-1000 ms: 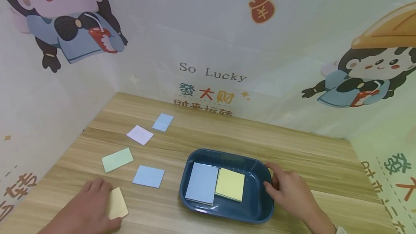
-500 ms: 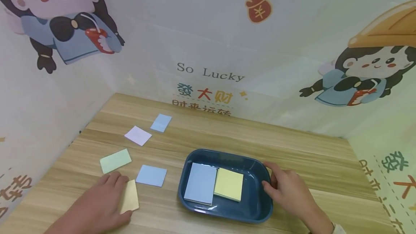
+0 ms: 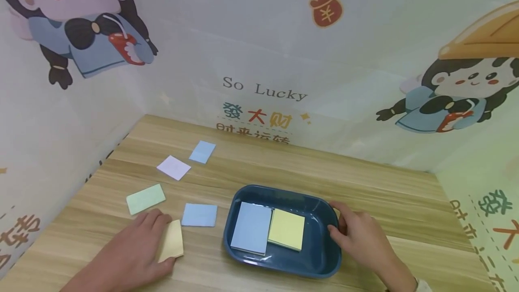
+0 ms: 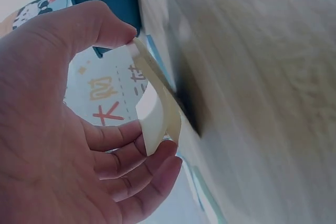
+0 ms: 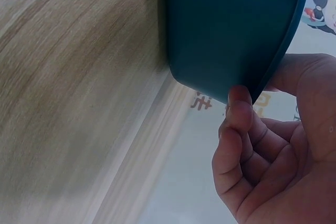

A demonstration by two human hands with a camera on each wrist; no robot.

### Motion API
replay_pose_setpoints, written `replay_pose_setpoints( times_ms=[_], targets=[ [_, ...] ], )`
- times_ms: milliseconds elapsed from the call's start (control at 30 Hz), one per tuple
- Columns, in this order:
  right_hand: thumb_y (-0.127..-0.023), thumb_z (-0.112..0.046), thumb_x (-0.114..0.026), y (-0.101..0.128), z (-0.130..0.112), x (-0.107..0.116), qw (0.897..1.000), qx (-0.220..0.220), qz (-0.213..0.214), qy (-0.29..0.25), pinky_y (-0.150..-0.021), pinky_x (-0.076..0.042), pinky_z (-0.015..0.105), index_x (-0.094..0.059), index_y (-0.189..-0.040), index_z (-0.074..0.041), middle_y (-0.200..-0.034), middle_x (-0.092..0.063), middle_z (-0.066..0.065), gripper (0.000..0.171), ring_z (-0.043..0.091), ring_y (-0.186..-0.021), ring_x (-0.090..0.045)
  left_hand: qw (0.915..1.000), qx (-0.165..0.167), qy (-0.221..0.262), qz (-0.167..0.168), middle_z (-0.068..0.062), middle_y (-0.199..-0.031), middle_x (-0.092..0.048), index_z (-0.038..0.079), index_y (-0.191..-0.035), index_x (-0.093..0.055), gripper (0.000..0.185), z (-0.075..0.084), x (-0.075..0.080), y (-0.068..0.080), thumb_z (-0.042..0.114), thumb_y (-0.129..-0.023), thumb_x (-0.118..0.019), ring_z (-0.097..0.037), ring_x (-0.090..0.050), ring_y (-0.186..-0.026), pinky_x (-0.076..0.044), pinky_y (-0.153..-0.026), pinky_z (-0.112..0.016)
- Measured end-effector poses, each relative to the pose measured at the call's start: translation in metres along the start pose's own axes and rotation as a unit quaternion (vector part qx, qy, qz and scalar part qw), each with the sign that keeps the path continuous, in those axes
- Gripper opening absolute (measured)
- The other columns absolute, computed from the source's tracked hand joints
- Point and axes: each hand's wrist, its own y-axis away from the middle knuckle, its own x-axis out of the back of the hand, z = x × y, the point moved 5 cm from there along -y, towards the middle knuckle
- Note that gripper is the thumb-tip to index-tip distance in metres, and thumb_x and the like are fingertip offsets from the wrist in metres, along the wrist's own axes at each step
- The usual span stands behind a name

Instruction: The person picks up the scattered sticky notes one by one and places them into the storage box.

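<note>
While the left hand (image 3: 134,256) pinches a pale yellow note (image 3: 172,247) between thumb and fingers, the note bends into a curve and one end lifts off the table (image 3: 251,166). It sits near the front of the table, just left of the blue tray (image 3: 284,267), with a light blue note (image 3: 199,215) right beside it. The right hand (image 3: 361,238) grips the right rim of the tray, thumb on the inside and fingers curled under the edge.

The yellow note looks very light, thin and floppy. It would likely crease if squeezed hard, so a soft pinch at one edge seems best. The tray looks stiff and smooth, and its rim is a good place to hold.

Inside the tray lie a blue pad (image 3: 251,228) and a yellow pad (image 3: 286,230), side by side and touching. A green note (image 3: 145,198), a lilac note (image 3: 173,167) and a small blue note (image 3: 202,152) lie farther back on the table.
</note>
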Motion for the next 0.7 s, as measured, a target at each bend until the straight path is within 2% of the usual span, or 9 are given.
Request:
replay_pose_setpoints(
  times_ms=[167, 400, 600, 700],
  targets=[
    [-0.091, -0.006, -0.085, 0.0, 0.0, -0.001, 1.0, -0.003, -0.002, -0.001, -0.054, -0.041, 0.025, -0.069, -0.136, 0.002, -0.069, -0.049, -0.018, 0.048, -0.002, -0.055, -0.04, 0.9997, -0.02, 0.0, 0.014, -0.002, -0.112, -0.058, 0.001, -0.12, -0.065, 0.067, 0.008, 0.007, -0.004, 0.042, -0.073, -0.091, -0.022, -0.056, -0.102, -0.052, -0.081, -0.04],
    [-0.091, -0.006, -0.085, 0.0, 0.001, 0.0, 1.0, 0.006, 0.008, 0.001, -0.054, -0.041, 0.025, -0.07, -0.134, 0.002, -0.07, -0.049, -0.018, 0.047, -0.002, -0.055, -0.04, 0.999, -0.043, -0.003, 0.013, -0.004, -0.114, -0.059, 0.001, -0.123, -0.064, 0.07, 0.022, 0.018, -0.014, 0.043, -0.074, -0.09, -0.023, -0.056, -0.104, -0.053, -0.082, -0.04],
    [-0.09, -0.006, -0.084, 0.0, 0.002, 0.0, 1.0, 0.016, 0.011, -0.003, -0.054, -0.041, 0.025, -0.07, -0.134, 0.003, -0.069, -0.049, -0.019, 0.046, -0.003, -0.055, -0.04, 0.9938, -0.091, -0.02, 0.06, -0.008, -0.114, -0.059, -0.002, -0.122, -0.062, 0.071, 0.035, 0.035, -0.026, 0.041, -0.072, -0.089, -0.025, -0.056, -0.1, -0.054, -0.082, -0.041],
    [-0.09, -0.006, -0.084, 0.0, 0.002, -0.001, 1.0, 0.018, 0.012, -0.005, -0.054, -0.041, 0.025, -0.07, -0.134, 0.003, -0.069, -0.049, -0.019, 0.047, -0.003, -0.055, -0.04, 0.994, -0.091, -0.016, 0.057, -0.007, -0.116, -0.06, -0.002, -0.124, -0.063, 0.07, 0.042, 0.044, -0.035, 0.04, -0.074, -0.088, -0.024, -0.056, -0.101, -0.053, -0.082, -0.039]
  ],
)
